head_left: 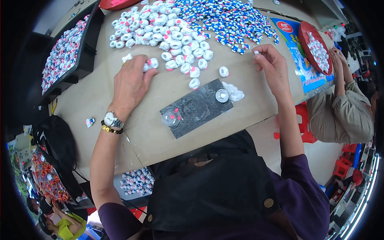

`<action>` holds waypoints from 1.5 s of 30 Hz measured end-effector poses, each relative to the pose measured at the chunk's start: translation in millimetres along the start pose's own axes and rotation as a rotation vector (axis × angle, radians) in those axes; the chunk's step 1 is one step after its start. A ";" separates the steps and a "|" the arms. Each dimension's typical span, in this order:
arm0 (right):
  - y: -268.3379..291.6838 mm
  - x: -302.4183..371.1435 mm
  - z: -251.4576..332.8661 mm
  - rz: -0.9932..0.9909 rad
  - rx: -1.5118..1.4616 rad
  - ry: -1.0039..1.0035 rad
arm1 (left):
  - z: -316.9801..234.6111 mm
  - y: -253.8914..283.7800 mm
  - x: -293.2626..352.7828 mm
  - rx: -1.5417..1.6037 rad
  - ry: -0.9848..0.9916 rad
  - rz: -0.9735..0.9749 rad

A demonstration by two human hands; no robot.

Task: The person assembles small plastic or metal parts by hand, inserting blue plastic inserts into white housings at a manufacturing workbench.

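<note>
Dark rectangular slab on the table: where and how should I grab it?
Probably pinch the dark slab mid-length across its long edges, coming from above: a clear round piece sits at its left end, a round pale piece near its right.

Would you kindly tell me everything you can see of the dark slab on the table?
The dark slab is a flat, thin-looking rectangle, dark grey, with a smudged, scuffed surface; its material is unclear. It lies flat on the table, aslant, its right end farther from the person. A clear round piece with small red bits overlaps its left end, and a silvery-white round piece sits near its right end, where crumpled clear plastic lies.
</note>
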State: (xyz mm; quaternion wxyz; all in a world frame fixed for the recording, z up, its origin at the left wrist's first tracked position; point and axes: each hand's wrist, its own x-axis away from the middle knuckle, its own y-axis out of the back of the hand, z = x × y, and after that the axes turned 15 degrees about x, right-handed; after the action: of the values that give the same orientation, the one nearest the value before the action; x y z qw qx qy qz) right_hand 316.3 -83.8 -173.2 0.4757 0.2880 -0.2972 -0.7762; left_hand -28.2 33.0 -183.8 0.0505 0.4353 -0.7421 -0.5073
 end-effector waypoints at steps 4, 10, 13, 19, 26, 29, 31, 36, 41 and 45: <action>-3.3 5.3 17.7 0.176 -0.485 -0.097 | 7.5 10.9 11.6 0.267 0.171 -0.181; -0.7 12.4 19.0 0.322 -0.742 -0.194 | -6.3 10.6 8.8 0.393 0.189 -0.198; -0.6 12.8 15.8 0.370 -0.870 -0.199 | -3.4 17.5 8.3 0.851 0.636 -0.256; -8.6 12.4 22.6 0.400 -0.846 -0.188 | 5.1 40.3 31.4 2.155 0.658 -0.350; -3.5 13.8 25.0 0.364 -0.897 -0.185 | -27.8 24.9 49.0 2.351 0.639 -0.341; -1.8 20.3 27.1 0.332 -0.858 -0.126 | -45.6 22.4 60.3 2.421 0.631 -0.374; 1.9 22.6 29.3 0.307 -0.803 -0.109 | -56.6 20.6 61.6 2.479 0.626 -0.375; 3.0 31.3 43.0 0.231 -0.596 0.038 | -78.5 18.6 72.8 2.559 0.554 -0.363; 1.6 39.2 53.5 0.237 -0.436 0.182 | -104.4 23.2 89.6 2.530 0.628 -0.414; -6.0 46.7 53.2 0.144 -0.195 0.382 | -125.3 26.6 103.3 2.460 0.718 -0.465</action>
State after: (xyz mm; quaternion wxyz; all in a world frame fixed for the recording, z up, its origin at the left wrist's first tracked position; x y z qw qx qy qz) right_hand 256.2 -114.2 -150.3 0.6034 0.3604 -0.1448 -0.6965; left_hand -43.0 -125.0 -140.3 -0.2729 0.4242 -0.5705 0.6482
